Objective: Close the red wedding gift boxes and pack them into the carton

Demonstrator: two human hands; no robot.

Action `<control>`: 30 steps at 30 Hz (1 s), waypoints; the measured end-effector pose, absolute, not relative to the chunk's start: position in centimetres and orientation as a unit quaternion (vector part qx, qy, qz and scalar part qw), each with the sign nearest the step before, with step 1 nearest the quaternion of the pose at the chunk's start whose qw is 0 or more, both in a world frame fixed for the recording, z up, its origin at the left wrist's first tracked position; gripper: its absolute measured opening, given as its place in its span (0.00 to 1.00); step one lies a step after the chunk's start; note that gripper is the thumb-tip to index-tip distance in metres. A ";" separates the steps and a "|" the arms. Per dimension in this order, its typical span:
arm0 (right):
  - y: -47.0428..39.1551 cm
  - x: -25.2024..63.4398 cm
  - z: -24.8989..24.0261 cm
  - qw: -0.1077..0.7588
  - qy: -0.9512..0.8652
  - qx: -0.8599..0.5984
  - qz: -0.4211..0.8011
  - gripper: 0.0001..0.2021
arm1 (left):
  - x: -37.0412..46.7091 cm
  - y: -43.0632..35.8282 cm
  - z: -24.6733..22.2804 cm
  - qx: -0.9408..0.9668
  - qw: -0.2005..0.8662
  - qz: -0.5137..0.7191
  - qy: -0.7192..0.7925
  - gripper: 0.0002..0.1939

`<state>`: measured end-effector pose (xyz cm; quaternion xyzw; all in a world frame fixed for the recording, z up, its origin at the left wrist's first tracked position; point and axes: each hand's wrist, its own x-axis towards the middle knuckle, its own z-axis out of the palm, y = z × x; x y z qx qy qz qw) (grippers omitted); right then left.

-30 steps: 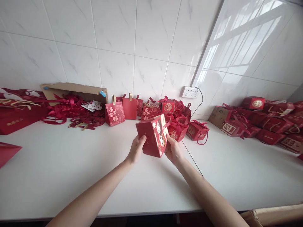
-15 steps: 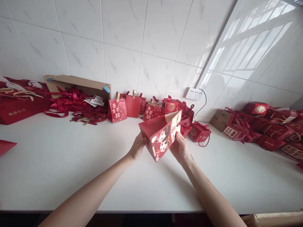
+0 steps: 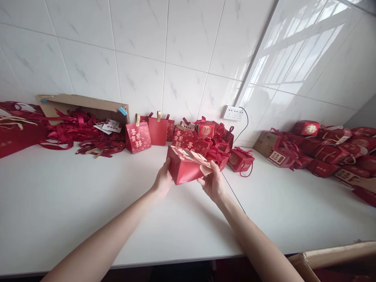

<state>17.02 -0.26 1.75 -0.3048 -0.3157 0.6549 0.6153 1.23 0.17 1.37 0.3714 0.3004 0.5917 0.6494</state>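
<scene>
L hand & R hand grip opp. ends of red printed card box over white worktop, any turn prob needing light pressure.

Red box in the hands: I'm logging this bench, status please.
Left hand and right hand gripping the red box. Held above the white table. Ribboned boxes crowd behind it.

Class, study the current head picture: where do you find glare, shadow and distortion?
Head view: barred, bright glare on the glossy white wall tiles, upper right; soft shadow on the white tabletop beside the bare right forearm; upright tile joints fan apart upward, suggesting wide-lens distortion.
</scene>
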 end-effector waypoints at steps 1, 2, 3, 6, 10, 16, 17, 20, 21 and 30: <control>-0.4 16.9 1.8 0.610 -0.323 -0.303 0.657 0.17 | 1.3 0.2 1.5 0.364 0.642 0.598 0.313 0.25; -0.4 16.8 1.8 0.606 -0.331 -0.300 0.659 0.18 | 1.3 0.2 1.5 0.360 0.636 0.602 0.322 0.24; -0.5 16.8 1.9 0.603 -0.336 -0.297 0.660 0.18 | 1.3 0.3 1.4 0.359 0.633 0.603 0.329 0.24; -0.4 16.8 1.9 0.609 -0.339 -0.291 0.655 0.17 | 1.0 0.6 0.8 0.382 0.602 0.620 0.326 0.26; 0.2 17.2 1.7 0.607 -0.295 -0.326 0.662 0.11 | 0.4 0.2 0.1 0.492 0.395 0.696 0.343 0.23; 0.6 17.5 1.4 0.569 -0.295 -0.325 0.696 0.10 | 0.0 -1.5 0.4 0.594 0.253 0.673 0.361 0.22; 0.5 17.5 1.4 0.564 -0.307 -0.320 0.696 0.11 | 0.1 -1.5 0.5 0.596 0.252 0.674 0.357 0.22; 0.5 17.5 1.4 0.554 -0.326 -0.316 0.698 0.12 | 0.0 -1.5 0.4 0.592 0.253 0.682 0.348 0.22; 0.5 17.5 1.3 0.551 -0.330 -0.317 0.698 0.12 | 0.0 -1.4 0.4 0.591 0.255 0.683 0.346 0.22; 1.0 17.2 0.4 0.586 -0.351 -0.334 0.649 0.11 | 0.8 -1.6 1.0 0.567 0.306 0.695 0.318 0.24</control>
